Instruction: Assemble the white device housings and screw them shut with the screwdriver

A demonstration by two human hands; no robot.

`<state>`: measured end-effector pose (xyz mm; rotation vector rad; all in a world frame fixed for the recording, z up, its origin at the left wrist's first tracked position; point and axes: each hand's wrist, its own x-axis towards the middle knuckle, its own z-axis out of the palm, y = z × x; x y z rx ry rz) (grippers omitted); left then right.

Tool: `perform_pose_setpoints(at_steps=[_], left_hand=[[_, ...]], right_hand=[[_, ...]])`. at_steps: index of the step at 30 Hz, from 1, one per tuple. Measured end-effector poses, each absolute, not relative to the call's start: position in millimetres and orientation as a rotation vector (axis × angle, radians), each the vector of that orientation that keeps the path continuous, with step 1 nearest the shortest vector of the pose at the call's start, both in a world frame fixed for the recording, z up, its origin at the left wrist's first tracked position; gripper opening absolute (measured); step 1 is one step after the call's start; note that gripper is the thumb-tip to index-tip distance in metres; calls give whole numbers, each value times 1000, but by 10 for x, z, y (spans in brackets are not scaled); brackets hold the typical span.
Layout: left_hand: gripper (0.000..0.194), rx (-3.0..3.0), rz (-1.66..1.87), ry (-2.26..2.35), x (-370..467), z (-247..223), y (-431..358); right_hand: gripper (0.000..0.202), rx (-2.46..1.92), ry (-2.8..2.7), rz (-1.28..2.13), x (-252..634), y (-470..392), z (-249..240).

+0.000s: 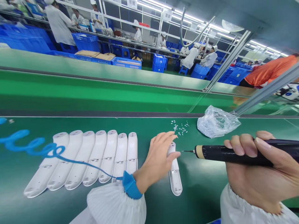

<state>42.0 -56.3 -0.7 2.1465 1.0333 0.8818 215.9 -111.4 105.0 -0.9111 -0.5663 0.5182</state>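
Observation:
My left hand is over the upper part of a white plastic housing, shaped like a remote control. Its fingers stretch past the housing's top end and the thumb points right across it, apart from the fingers. Whether the hand presses on the housing, I cannot tell. My right hand is wrapped around a black electric screwdriver, whose thin bit points left towards the housing. Tiny loose screws lie scattered beyond the housing. A clear plastic bag full of small parts sits to their right.
Several similar white housings lie in a slanted row at left. From a blue wrist strap a coiled blue cord runs left. Behind the bench passes a green belt; a metal post rises at right. Several people work farther back.

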Motion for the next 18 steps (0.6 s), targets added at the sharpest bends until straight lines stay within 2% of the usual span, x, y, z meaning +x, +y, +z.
perform_pose_setpoints(at_steps=[7,11,18], left_hand=[[31,2020,781,1224,384,-71,-441],[29,2032,890,1286,395,-103,-434],[29,2014,884,1294,399,-118,-441]], right_hand=[[14,-1017,-687,538,2006,-1277,1091],[15,-1060,-697,626,1888,-1376,1054],[14,-1012,-819,652,1793,-1396,893]])
